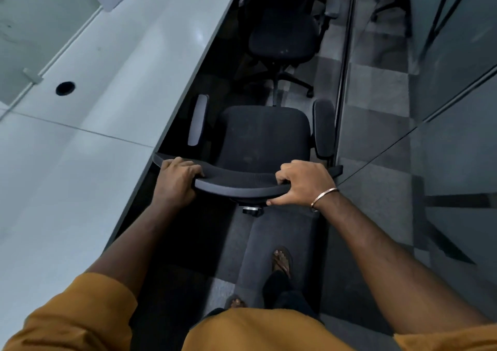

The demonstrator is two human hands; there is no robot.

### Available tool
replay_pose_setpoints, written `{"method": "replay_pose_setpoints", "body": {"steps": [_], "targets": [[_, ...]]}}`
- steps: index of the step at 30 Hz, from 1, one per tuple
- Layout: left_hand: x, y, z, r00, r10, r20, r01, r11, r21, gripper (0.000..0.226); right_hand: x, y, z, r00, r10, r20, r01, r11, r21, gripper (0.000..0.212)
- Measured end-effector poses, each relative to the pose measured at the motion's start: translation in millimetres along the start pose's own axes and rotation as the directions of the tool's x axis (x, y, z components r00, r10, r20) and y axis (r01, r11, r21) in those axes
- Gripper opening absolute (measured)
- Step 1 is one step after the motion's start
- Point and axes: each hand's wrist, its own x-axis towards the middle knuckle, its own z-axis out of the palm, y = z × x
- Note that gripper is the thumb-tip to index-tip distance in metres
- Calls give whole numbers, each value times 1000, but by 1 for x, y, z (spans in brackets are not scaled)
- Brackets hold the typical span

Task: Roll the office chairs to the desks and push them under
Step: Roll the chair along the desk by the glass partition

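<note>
Nearest to me, mustard-orange sleeves [80, 310] frame both forearms, and sandalled feet [281, 260] stand on the grey carpet tiles [376, 95]. My left hand [176, 180] is curled over the left end of the backrest top of the black fabric office chair [262, 135], fingers wrapped onto its rim. My right hand [302, 184], with a thin metal bangle [322, 197] at the wrist, clasps the right end, thumb beneath the edge. The chair stands in the aisle just beside the long pale grey desk [107, 95], its left armrest close to the desk edge, seat not under it. A round cable hole [65, 88] marks the desktop. Farther on, a second black office chair [283, 36] sits beside the same desk. A glass partition [443, 68] runs along the right.
</note>
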Motion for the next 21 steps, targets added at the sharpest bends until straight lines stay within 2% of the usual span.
{"method": "replay_pose_setpoints", "body": {"steps": [6, 12, 16, 21], "targets": [[-43, -43, -9, 1000, 2, 3, -1, 1000, -31, 22, 5, -62, 7, 999, 37, 32, -38, 999, 36, 76], [-58, -94, -41, 997, 32, 73, -35, 999, 38, 20, 4, -133, 20, 993, 116, 15, -117, 986, 118, 73], [-81, -106, -44, 990, 105, 97, -106, 994, 1, 18, -23, -163, 36, 990, 143, -5, -142, 985, 100, 73], [-111, -103, -32, 996, 60, 62, -60, 998, 4, 24, -42, -175, 41, 991, 132, 14, -133, 987, 93, 72]]}}
